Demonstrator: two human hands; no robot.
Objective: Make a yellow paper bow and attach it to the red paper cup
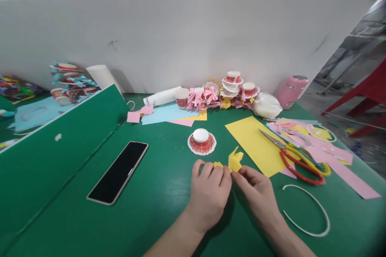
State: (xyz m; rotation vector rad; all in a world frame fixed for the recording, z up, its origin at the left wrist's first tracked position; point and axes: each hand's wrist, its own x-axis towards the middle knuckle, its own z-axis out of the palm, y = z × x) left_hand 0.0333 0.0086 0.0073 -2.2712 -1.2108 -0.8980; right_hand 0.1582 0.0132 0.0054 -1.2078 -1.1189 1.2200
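Both hands meet over the green table [163, 209], just in front of a small red-and-white paper cup with a fringed brim [202, 141]. A folded yellow paper piece [234, 161] stands up between them. My right hand [256, 188] pinches its lower end with thumb and fingers. My left hand [210, 188] is closed beside it, with a bit of yellow paper showing above its knuckles; its fingertips are hidden. A yellow sheet [256, 144] lies just beyond my right hand.
A phone [119, 173] lies left. Red-handled scissors [297, 164], pink paper strips [346, 168] and a white wire loop [324, 213] lie right. Decorated cups [233, 80], a white bag [267, 105] and a pink bottle [292, 91] line the back. A green divider [75, 140] stands left.
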